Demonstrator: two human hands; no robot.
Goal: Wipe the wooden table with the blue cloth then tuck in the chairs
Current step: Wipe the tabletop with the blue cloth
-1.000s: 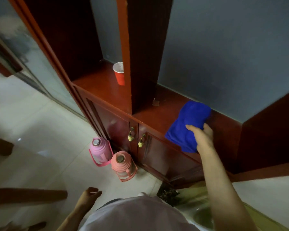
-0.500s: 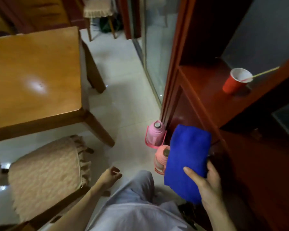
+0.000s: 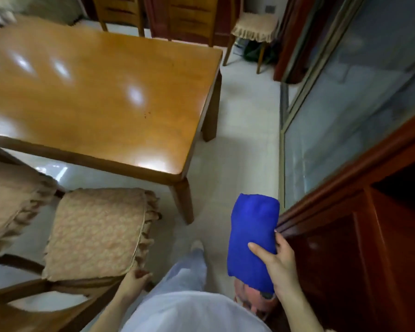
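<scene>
Beside the dark red cabinet (image 3: 359, 248), the right hand (image 3: 279, 262) grips the folded blue cloth (image 3: 252, 238) in mid-air, thumb across its front, now clear of the cabinet shelf it lay on a second ago. The wooden table (image 3: 101, 92) has swung fully into view. The left hand (image 3: 134, 282), loosely curled, now touches the nearest chair (image 3: 96, 233), pulled out from the table.
</scene>
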